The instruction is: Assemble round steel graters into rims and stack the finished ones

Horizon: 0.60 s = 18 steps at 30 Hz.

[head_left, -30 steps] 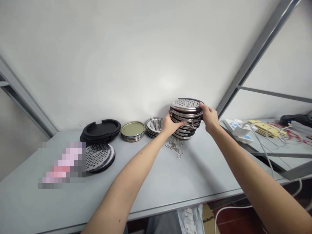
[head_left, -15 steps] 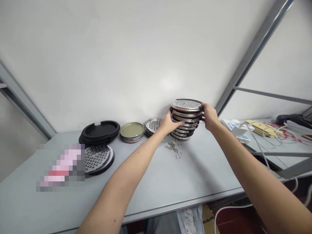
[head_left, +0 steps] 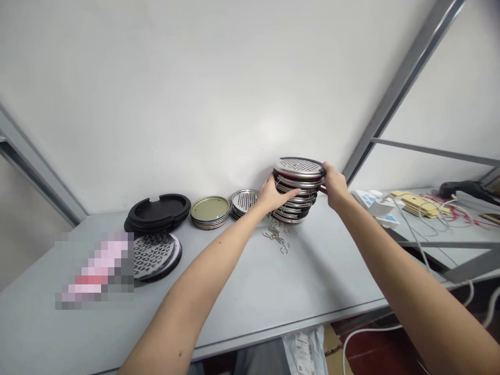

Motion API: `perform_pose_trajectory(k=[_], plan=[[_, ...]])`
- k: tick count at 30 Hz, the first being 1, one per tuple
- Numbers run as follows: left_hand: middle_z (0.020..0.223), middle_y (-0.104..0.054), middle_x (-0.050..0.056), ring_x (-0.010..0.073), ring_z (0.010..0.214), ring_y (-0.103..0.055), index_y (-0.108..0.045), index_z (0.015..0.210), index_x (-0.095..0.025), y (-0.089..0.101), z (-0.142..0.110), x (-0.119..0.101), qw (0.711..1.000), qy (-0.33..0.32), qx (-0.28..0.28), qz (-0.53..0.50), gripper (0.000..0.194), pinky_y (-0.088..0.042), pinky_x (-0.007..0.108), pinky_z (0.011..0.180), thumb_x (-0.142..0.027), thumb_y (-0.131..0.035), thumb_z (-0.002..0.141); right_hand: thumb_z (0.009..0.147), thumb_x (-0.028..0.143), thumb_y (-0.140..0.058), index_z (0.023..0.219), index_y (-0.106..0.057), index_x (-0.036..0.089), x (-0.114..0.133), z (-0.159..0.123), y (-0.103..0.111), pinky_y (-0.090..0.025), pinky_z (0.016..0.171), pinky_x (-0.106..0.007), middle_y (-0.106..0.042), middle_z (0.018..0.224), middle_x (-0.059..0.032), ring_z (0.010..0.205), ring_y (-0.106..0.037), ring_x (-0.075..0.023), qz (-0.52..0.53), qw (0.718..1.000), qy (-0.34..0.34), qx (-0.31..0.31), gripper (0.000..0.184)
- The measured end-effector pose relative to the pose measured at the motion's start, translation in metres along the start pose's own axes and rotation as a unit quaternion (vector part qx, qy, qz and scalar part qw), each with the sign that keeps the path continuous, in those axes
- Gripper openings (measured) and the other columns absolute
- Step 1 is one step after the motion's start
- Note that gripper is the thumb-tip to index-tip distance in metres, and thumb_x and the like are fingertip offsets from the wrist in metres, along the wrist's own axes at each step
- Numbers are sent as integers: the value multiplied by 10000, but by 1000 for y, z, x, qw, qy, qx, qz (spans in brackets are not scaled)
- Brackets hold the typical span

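Against the wall stands a tall stack of round perforated metal discs (head_left: 299, 166), with dark rims and small metal hooks hanging at its sides. My left hand (head_left: 274, 195) grips the stack's left side, thumb stretched across the front. On the opposite side, my right hand (head_left: 334, 185) is closed around the upper edge; some of its fingers are hidden behind the discs. The upper part leans slightly to the right over the lower part. Loose metal hooks with rings (head_left: 278, 239) lie on the tabletop in front.
Left of my hands are slotted metal discs (head_left: 245, 199), gold-coloured round lids (head_left: 211, 209), black round trays (head_left: 160, 209) and a patterned grey disc pile (head_left: 154, 258). A blurred-out pink patch lies farther left. Yellow pieces (head_left: 420, 204) and cables occupy the right-hand shelf beyond the metal frame.
Both hands keep hold of the stack, which has hardly moved. My left thumb reaches slightly farther right across its front. The whole view has shifted a little.
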<state>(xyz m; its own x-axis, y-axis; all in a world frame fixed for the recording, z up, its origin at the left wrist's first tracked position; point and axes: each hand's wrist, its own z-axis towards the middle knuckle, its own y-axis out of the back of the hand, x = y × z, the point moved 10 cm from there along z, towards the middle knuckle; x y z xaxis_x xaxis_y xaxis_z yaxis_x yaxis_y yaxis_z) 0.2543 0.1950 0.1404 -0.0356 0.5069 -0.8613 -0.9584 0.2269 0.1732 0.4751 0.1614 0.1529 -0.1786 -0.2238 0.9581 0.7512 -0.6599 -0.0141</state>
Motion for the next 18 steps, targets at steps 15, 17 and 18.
perform_pose_trajectory(k=[15, 17, 18], plan=[[1288, -562, 168, 302, 1200, -533, -461, 1278, -186, -9, 12, 9, 999, 2, 43, 5, 775, -391, 483, 1033, -564, -741, 662, 769, 611, -520, 750, -570, 237, -4, 4, 2, -499, 591, -324, -617, 710, -13, 695, -589, -208, 3, 1000, 4, -4, 377], [1287, -562, 165, 297, 1196, -536, -451, 1281, -189, -7, 11, 9, 999, 6, 44, 5, 790, -392, 475, 1033, -563, -749, 652, 774, 603, -515, 756, -576, 237, -5, 6, 3, -506, 623, -331, -626, 736, -14, 718, -593, -209, 4, 1000, 3, -10, 371], [1285, -563, 162, 295, 1192, -539, -449, 1281, -192, -6, 10, 9, 999, 5, 45, 7, 790, -394, 470, 1032, -560, -751, 651, 777, 593, -515, 763, -580, 236, -7, 6, 4, -507, 635, -332, -628, 751, -14, 723, -592, -206, 5, 1000, -2, -11, 363]])
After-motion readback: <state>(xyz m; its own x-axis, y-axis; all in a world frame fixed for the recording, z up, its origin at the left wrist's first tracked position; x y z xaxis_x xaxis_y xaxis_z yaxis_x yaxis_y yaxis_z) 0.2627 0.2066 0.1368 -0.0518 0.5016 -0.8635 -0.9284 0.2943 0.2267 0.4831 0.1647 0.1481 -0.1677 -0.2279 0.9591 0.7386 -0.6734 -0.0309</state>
